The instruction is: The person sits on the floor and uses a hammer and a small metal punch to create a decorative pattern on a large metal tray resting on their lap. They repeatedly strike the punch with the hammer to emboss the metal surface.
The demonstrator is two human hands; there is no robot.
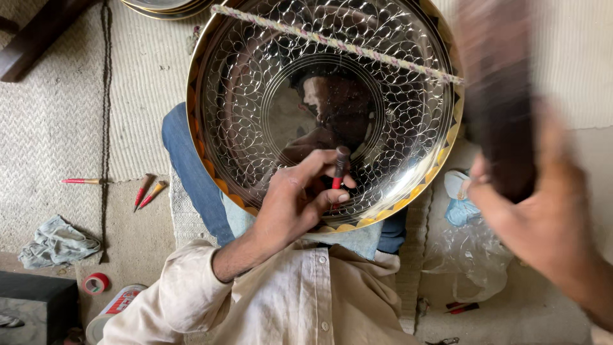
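Observation:
A large round metal tray (203, 121), engraved with loops and edged with gold scallops, rests tilted on my lap. My left hand (290, 207) grips a small punch (340, 165) with a dark head and red shaft, its tip against the tray's lower middle. My right hand (543, 217) is raised at the right, blurred, shut on a dark wooden mallet (501, 96). A twisted cord (338, 45) stretches across the tray's top. The polished centre mirrors a person.
Red-handled tools (148, 193) and another one (82, 181) lie on the mat at the left. A crumpled cloth (57, 243), a red tape roll (96, 283) and a can (116, 308) sit lower left. Clear plastic wrap (472, 259) lies at the right. More trays (167, 6) are stacked at the top.

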